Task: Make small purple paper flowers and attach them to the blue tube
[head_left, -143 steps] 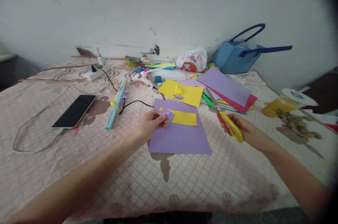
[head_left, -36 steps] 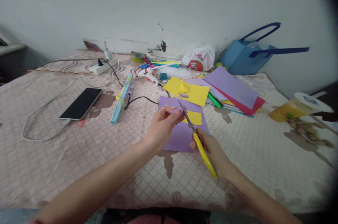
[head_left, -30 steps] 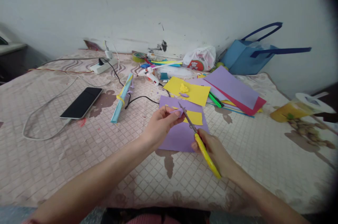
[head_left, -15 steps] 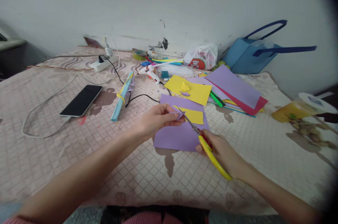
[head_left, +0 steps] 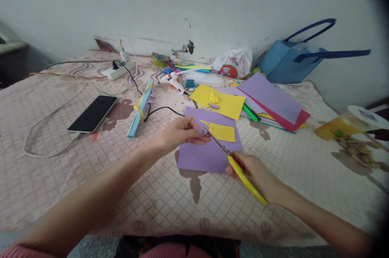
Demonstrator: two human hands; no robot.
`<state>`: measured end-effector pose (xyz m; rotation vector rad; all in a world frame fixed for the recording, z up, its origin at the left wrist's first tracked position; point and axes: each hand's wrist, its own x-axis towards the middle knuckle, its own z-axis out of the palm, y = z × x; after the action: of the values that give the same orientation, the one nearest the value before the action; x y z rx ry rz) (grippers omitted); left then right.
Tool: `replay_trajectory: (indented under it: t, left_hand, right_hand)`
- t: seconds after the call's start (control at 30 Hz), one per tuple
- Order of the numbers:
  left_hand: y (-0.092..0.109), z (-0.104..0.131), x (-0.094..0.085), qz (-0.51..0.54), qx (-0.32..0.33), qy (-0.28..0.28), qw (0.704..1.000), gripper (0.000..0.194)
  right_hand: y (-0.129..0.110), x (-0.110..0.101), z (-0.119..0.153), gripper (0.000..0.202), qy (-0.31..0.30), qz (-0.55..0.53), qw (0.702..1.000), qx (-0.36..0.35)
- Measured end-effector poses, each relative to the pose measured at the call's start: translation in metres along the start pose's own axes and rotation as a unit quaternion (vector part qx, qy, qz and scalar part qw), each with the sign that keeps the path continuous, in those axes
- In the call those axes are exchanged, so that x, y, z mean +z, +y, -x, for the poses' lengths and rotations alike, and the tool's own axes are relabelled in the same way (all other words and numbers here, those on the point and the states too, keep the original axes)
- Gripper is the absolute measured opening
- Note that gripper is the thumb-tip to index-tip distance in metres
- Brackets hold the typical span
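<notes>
My left hand (head_left: pixel 185 131) pinches a small piece of purple paper (head_left: pixel 201 130) over the table. In my right hand (head_left: pixel 253 173) is a pair of scissors (head_left: pixel 243 177) with yellow and red handles. Their blades point up and left, and the tips meet the purple piece at my left fingertips. Beneath both hands lies a purple paper sheet (head_left: pixel 197 156), with a yellow paper strip (head_left: pixel 223 132) on it. Just behind, a yellow sheet (head_left: pixel 232 106) carries small yellow and purple scraps.
At left are a phone (head_left: pixel 92 114) on a cable and a light-blue paper stick (head_left: pixel 139 112). A glue gun (head_left: pixel 174 82), power strip (head_left: pixel 118 71), green cutter (head_left: pixel 251 112), stacked coloured sheets (head_left: pixel 273 97) and blue bag (head_left: pixel 282 65) lie farther back. A drink cup (head_left: pixel 337 126) is at right.
The scissor tips have shifted slightly left, onto the purple piece at my left fingertips. Both hands keep their hold, and the view has turned a little.
</notes>
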<state>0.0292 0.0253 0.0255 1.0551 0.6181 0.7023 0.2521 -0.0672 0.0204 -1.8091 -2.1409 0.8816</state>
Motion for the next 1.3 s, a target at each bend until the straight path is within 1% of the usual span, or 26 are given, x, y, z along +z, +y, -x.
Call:
replay_trajectory:
  t: [0.1, 0.23, 0.27, 0.33, 0.4, 0.47, 0.57, 0.67, 0.73, 0.87, 0.97, 1.13, 1.23, 1.3]
  left_hand:
    - [0.002, -0.004, -0.007, -0.006, -0.043, 0.000, 0.999, 0.014]
    - [0.002, -0.006, -0.012, -0.011, -0.080, -0.007, 0.997, 0.014]
    - [0.002, -0.006, -0.012, -0.009, -0.082, -0.009, 0.997, 0.014]
    - [0.002, -0.005, -0.012, -0.003, -0.082, -0.008, 0.997, 0.013]
    - [0.002, -0.004, -0.011, 0.001, -0.079, -0.010, 0.997, 0.012]
    - [0.003, -0.003, -0.011, 0.006, -0.073, -0.013, 0.997, 0.012]
    - [0.004, -0.001, -0.010, 0.016, -0.066, -0.017, 0.998, 0.011]
    - [0.003, 0.000, -0.008, 0.025, -0.063, -0.015, 0.998, 0.010]
    - [0.002, 0.000, -0.004, 0.041, -0.057, 0.000, 0.998, 0.007]
    - [0.001, 0.000, 0.005, 0.090, -0.052, 0.047, 0.993, 0.006]
    - [0.003, 0.002, 0.010, 0.110, -0.054, 0.063, 0.990, 0.007]
    - [0.003, 0.005, 0.012, 0.118, -0.045, 0.068, 0.990, 0.010]
    - [0.002, 0.005, 0.012, 0.118, -0.039, 0.064, 0.990, 0.010]
    - [0.001, 0.005, 0.011, 0.116, -0.033, 0.061, 0.991, 0.010]
  right_hand:
    - [0.003, 0.005, -0.001, 0.027, -0.013, -0.044, 0.999, -0.004]
    - [0.009, 0.009, -0.002, 0.031, -0.052, -0.134, 0.989, 0.036]
    - [0.011, 0.009, -0.002, 0.032, -0.058, -0.150, 0.986, 0.033]
    - [0.013, 0.007, -0.002, 0.033, -0.055, -0.169, 0.984, 0.001]
    - [0.014, 0.005, -0.002, 0.034, -0.047, -0.167, 0.984, -0.036]
    - [0.014, 0.004, -0.002, 0.035, -0.044, -0.153, 0.986, -0.048]
    - [0.011, 0.004, -0.001, 0.034, -0.047, -0.133, 0.989, -0.048]
    - [0.004, 0.002, -0.001, 0.029, -0.046, -0.104, 0.993, -0.038]
    - [-0.001, 0.001, 0.000, 0.026, -0.052, -0.094, 0.994, -0.031]
    - [-0.009, 0.000, 0.000, 0.024, -0.060, -0.111, 0.991, -0.038]
    - [-0.012, 0.001, 0.000, 0.025, -0.057, -0.118, 0.991, -0.035]
    - [-0.011, -0.001, 0.000, 0.026, -0.056, -0.108, 0.992, -0.034]
    - [-0.013, -0.002, 0.001, 0.022, -0.060, -0.102, 0.992, -0.042]
    - [-0.015, -0.003, 0.000, 0.020, -0.053, -0.092, 0.994, -0.035]
